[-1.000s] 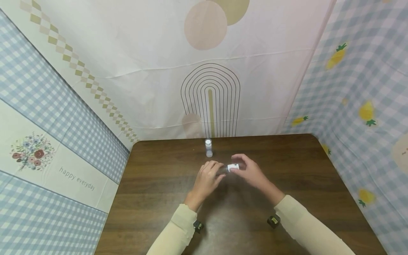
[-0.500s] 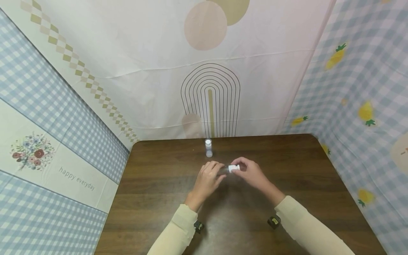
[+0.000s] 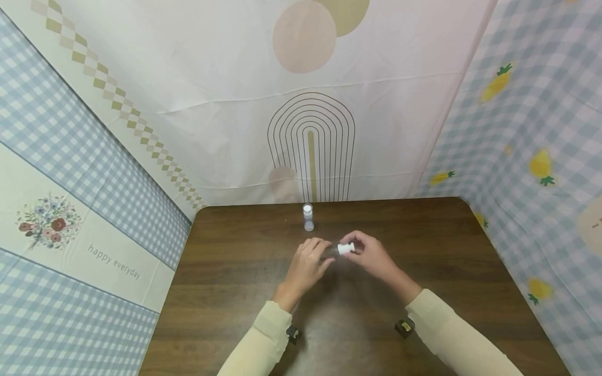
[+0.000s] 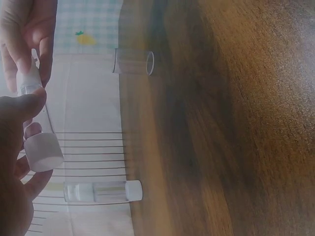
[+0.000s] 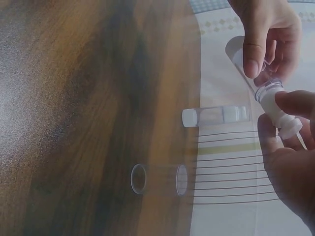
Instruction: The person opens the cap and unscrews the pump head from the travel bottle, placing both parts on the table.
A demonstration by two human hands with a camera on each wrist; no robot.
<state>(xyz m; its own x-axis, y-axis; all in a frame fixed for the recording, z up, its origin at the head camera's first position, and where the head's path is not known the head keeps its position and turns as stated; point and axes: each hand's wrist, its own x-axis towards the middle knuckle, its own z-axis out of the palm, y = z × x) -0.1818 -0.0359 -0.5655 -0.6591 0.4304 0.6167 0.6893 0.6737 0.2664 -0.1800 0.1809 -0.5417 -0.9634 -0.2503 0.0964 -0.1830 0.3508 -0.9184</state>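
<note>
Both hands hold a small clear pump bottle tilted above the table. Its white base shows in the left wrist view. My left hand grips the clear body from the left. From the other side, thumb and fingers of my right hand pinch the white pump top. Farther back, a similar bottle stands upright with a white base and a white top inside its clear cap. In both wrist views a loose clear cap stands on the table.
The dark wood table ends at a white printed cloth hung behind it. Checked cloths hang at both sides. The standing bottle is near the back edge, just beyond the hands.
My right fingers have closed in on the white pump top, which has shifted slightly right and shows more of its end. My left hand and the standing bottle have stayed in place.
</note>
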